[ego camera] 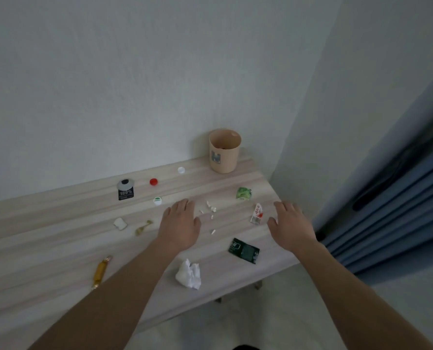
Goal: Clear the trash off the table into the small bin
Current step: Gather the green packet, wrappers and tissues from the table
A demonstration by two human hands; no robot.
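A small beige bin (224, 152) stands at the table's far right corner by the wall. Trash lies scattered on the pale wooden table (58, 236): a crumpled white tissue (189, 274), a dark green wrapper (244, 250), a red-and-white packet (257, 213), a crumpled green wrapper (243, 193), small white scraps (211, 209), a golden candy wrapper (100, 270), a black tag (125, 190), and red (153, 182) and white (181, 170) bottle caps. My left hand (180, 223) hovers flat beside the scraps. My right hand (290, 226) hovers open just right of the red-and-white packet. Neither holds anything.
A white-and-green cap (157, 201), a small white wad (120, 223) and a yellowish twisted scrap (142, 228) lie left of my left hand. The wall runs close behind the table. Blue curtains (387, 210) hang past the table's right edge.
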